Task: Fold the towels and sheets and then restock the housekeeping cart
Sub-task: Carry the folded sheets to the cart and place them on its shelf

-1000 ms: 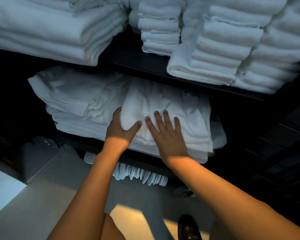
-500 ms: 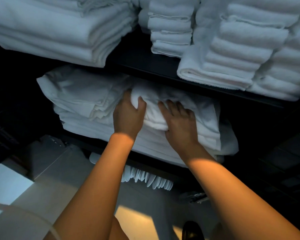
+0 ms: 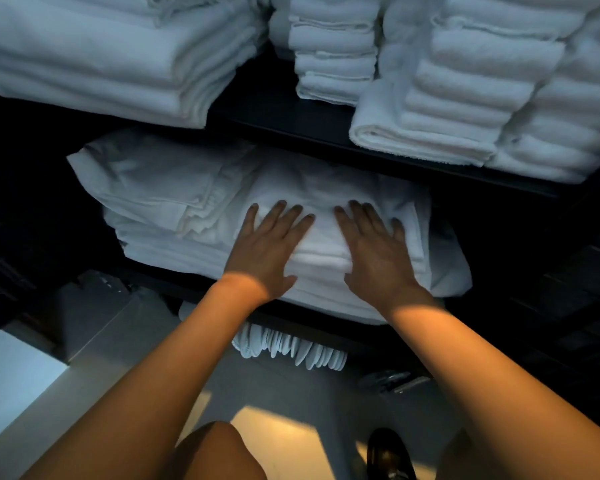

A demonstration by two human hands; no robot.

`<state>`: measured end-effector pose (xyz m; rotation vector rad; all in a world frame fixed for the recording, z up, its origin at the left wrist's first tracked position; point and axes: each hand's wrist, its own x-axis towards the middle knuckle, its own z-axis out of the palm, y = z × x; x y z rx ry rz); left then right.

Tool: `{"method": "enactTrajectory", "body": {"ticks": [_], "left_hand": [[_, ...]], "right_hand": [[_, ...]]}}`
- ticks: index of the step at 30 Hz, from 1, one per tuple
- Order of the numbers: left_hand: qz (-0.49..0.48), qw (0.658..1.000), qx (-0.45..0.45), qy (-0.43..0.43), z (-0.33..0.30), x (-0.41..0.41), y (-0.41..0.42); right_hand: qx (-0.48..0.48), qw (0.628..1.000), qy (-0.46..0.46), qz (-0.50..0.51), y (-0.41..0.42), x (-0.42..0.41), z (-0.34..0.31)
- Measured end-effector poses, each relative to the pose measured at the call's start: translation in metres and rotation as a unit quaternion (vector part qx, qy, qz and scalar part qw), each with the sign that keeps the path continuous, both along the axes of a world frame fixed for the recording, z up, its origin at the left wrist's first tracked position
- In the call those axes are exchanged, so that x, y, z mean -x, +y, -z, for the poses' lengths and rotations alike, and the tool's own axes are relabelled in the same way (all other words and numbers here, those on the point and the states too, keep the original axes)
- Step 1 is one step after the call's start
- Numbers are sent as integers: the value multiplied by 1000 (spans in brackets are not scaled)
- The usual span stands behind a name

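Now, left hand (image 3: pixel 264 251) and right hand (image 3: pixel 378 254) flat, fingers straight, pressing folded sheet (image 3: pixel 326 202), gripping nothing

The towel stacks (image 3: pixel 465 81) run off the top edge; the black shoe (image 3: pixel 390 457) is cut off at the bottom edge.

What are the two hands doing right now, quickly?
Left hand: open, fingers straight, pressing flat on the folded sheet.
Right hand: open, fingers straight, pressing flat on the same sheet.
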<state>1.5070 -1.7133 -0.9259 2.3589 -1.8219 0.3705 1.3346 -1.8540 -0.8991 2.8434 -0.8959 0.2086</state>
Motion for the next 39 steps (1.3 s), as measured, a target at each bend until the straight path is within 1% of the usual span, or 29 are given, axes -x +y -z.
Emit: {"method": "enactTrajectory", "body": {"ticks": [3, 6, 9, 13, 14, 18, 21, 26, 30, 33, 36, 39], "left_hand": [[3, 1000, 27, -15, -5, -14, -6], [-17, 1000, 3, -23, -15, -17, -19], [-5, 1000, -7, -28, -21, -25, -25], [2, 997, 75, -4, -38, -36, -35], [1, 997, 80, 2, -39, -38, -36], [8, 999, 26, 40, -27, -41, -29], [10, 999, 10, 41, -27, -42, -25], [-14, 998, -31, 47, -28, -28, -21], [-31, 998, -7, 63, -20, -16, -11], [-65, 994, 7, 89, -16, -18, 3], [-111, 987, 35, 111, -12, -25, 29], [-145, 980, 77, 110, -11, -35, 64]], "right_hand": [[-5, 1000, 7, 9, -11, 25, 2], [-6, 1000, 0, 10, -7, 24, 5], [-6, 1000, -12, 18, -6, 19, 5], [0, 998, -53, 40, -10, 9, -8], [-7, 997, -57, 44, -10, 5, -8], [-32, 999, -9, 27, -7, -1, 2], [-45, 999, -10, 22, -9, 0, 4], [-69, 997, -22, 31, 2, 0, -1], [-74, 996, -44, -20, 24, -15, -8], [-85, 994, -46, -53, 40, -31, -9], [-113, 990, -32, -82, 55, -52, -10], [-130, 983, -42, -125, 77, -81, -10]]}}
